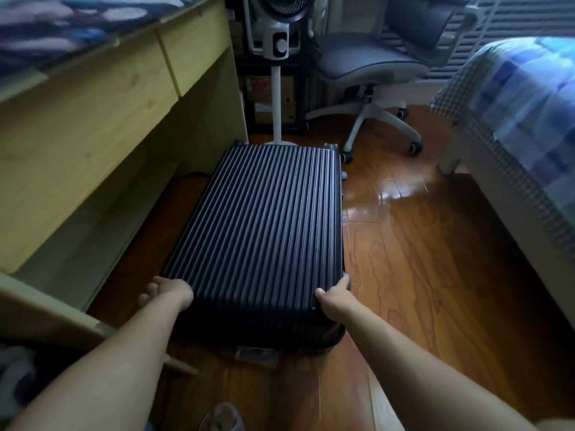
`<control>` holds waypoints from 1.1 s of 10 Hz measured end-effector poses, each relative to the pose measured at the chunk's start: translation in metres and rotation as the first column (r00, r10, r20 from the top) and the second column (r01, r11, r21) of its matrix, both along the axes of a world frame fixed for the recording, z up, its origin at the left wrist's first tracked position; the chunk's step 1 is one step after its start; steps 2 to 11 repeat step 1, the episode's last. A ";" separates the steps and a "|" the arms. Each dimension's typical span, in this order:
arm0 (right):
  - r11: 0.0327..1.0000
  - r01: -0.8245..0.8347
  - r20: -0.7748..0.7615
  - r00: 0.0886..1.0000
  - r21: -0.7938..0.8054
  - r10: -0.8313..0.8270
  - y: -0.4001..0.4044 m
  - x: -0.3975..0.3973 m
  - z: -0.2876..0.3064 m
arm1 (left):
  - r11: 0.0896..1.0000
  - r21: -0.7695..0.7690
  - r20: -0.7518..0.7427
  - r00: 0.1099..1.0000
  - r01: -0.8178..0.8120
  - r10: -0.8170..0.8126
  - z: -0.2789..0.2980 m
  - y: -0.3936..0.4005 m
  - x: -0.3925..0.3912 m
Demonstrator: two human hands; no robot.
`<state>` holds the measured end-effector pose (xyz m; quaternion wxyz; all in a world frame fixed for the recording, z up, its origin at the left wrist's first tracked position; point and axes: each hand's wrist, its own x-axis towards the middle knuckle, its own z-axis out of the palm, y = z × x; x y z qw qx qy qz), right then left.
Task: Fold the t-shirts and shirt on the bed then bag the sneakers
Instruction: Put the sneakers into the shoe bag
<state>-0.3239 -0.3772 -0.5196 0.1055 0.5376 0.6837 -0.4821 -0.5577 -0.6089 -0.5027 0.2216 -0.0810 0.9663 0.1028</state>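
A dark navy hard-shell suitcase with ribbed lengthwise grooves (258, 228) is lying flat and closed on the glossy brown wooden floor (435, 275), so whatever it is holding cannot be seen. Its wheels are pointing toward the far end, near the white pedestal fan (277, 57). The person is reaching down with both arms. The left hand (169, 290) is gripping the near left edge of the case, fingers curling down over its side. The right hand (334, 293) is holding the near right corner, thumb lying along the top and fingers wrapping under the rim.

The suitcase is sitting just beside a pale yellow-green wooden desk with drawers (109, 104) on the left. A grey mesh office chair on a white wheeled base (370, 70) is standing beyond the case. The bed with blue patchwork bedding and a checked skirt (522, 119) is occupying the right edge; no t-shirts, shirt or sneakers are showing on the visible part of it. A slipper-clad foot (222, 416) is peeking in at the bottom.
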 end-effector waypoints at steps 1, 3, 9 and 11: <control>0.972 -0.155 0.125 0.983 0.177 0.134 -0.012 0.002 0.028 | 0.969 -0.027 -0.040 0.968 0.247 -0.248 0.038 0.035 0.040; 0.972 -0.155 0.125 0.983 0.177 0.134 -0.012 0.002 0.028 | 0.969 -0.027 -0.040 0.968 0.247 -0.248 0.038 0.035 0.040; 0.972 -0.155 0.125 0.983 0.177 0.134 -0.012 0.002 0.028 | 0.969 -0.027 -0.040 0.968 0.247 -0.248 0.038 0.035 0.040; 0.972 -0.155 0.125 0.983 0.177 0.134 -0.012 0.002 0.028 | 0.969 -0.027 -0.040 0.968 0.247 -0.248 0.038 0.035 0.040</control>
